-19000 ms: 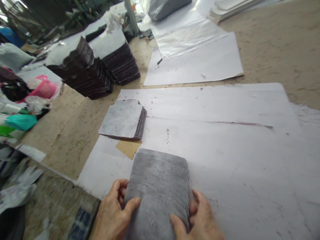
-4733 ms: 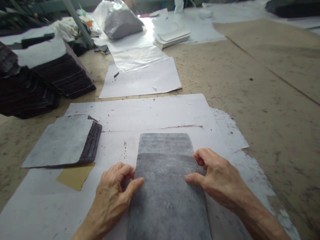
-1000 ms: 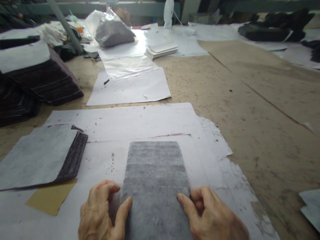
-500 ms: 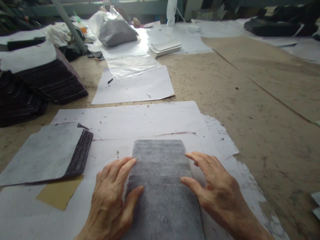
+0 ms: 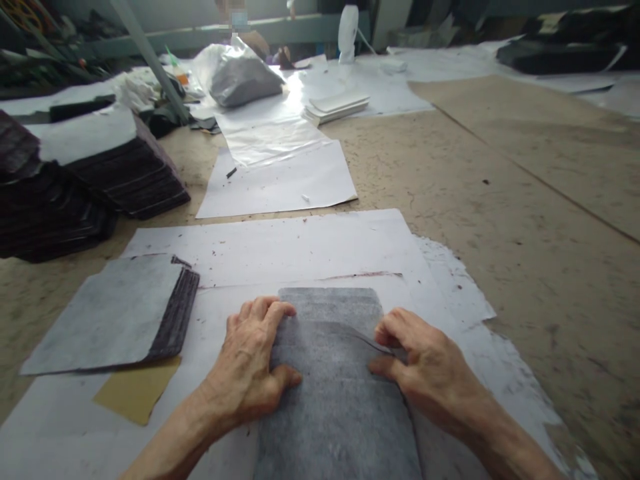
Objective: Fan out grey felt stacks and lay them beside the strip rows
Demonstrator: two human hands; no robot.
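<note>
A small pile of grey-backed dark pieces (image 5: 113,313) lies at left on white paper (image 5: 300,247); the left hand (image 5: 253,367) presses curled fingers on the fanned stack of fuzzy grey sheets (image 5: 335,400); the right hand (image 5: 425,367) pinches its top sheet's lifted edge.

Reaching in from six o'clock, forearms bare. Left hand (image 5: 253,363) lying palm down, fingers (image 5: 267,312) curling toward twelve o'clock, thumb pointing to three o'clock. Right hand (image 5: 425,367) pinching, fingers bent under at ten o'clock, thumb pressing toward nine o'clock.
</note>
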